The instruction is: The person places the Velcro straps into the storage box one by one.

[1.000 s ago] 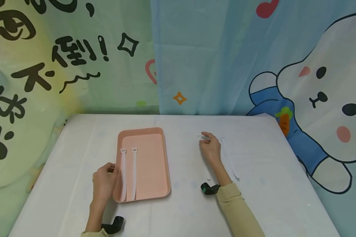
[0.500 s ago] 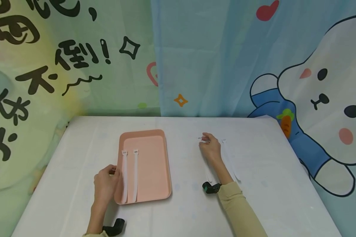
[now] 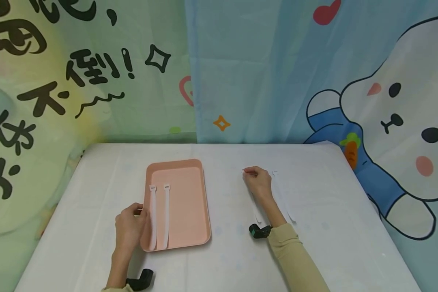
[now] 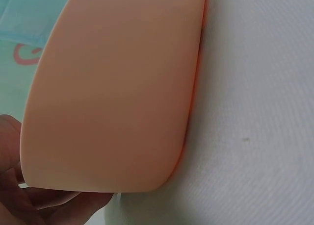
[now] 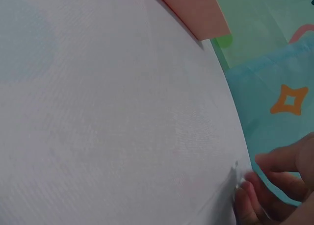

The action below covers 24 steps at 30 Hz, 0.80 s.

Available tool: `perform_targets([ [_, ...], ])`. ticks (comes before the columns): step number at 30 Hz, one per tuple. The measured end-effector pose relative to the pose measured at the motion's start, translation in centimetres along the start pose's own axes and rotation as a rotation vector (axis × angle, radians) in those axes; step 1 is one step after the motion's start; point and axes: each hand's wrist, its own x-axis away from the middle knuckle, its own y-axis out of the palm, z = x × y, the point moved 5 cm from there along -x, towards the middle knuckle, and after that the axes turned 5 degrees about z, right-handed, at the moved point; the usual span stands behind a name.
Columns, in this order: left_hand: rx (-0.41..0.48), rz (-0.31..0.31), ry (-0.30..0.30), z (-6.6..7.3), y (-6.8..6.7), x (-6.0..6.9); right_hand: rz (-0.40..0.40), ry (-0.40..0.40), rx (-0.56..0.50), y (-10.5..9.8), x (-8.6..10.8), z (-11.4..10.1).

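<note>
A pink tray (image 3: 186, 202) lies on the white table with two white straps, one (image 3: 153, 217) near its left side and another (image 3: 166, 217) beside it. The left hand (image 3: 128, 227) grips the tray's left edge; in the left wrist view its fingers (image 4: 73, 208) curl around the rim of the tray (image 4: 113, 97). To the right of the tray, the right hand (image 3: 259, 184) pinches the upper end of a white strap (image 3: 257, 213) lying on the table. The right wrist view shows that hand (image 5: 279, 186) with fingertips close together at the strap's end (image 5: 237, 171).
Another white strap (image 3: 282, 194) lies on the table just right of the right hand, hard to see against the white cloth (image 3: 336, 243). A printed curtain (image 3: 241, 73) hangs behind the table's far edge.
The right hand's fingers have closed together at the strap's upper end. The left hand and the tray keep their places, and the head view has shifted slightly.
</note>
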Motion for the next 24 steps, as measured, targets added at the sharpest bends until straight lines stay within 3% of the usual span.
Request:
perform_targets([
  [5,0.0,-0.004,-0.013,-0.06,-0.03,-0.1,0.01,0.019,0.008,0.12,-0.29,0.12],
  [14,0.007,-0.002,-0.013,-0.15,0.08,0.01,-0.073,0.081,0.004,0.84,-0.19,-0.14],
  [24,0.004,0.021,0.0,-0.23,0.13,-0.07,-0.03,-0.003,0.02,0.54,0.03,-0.53],
])
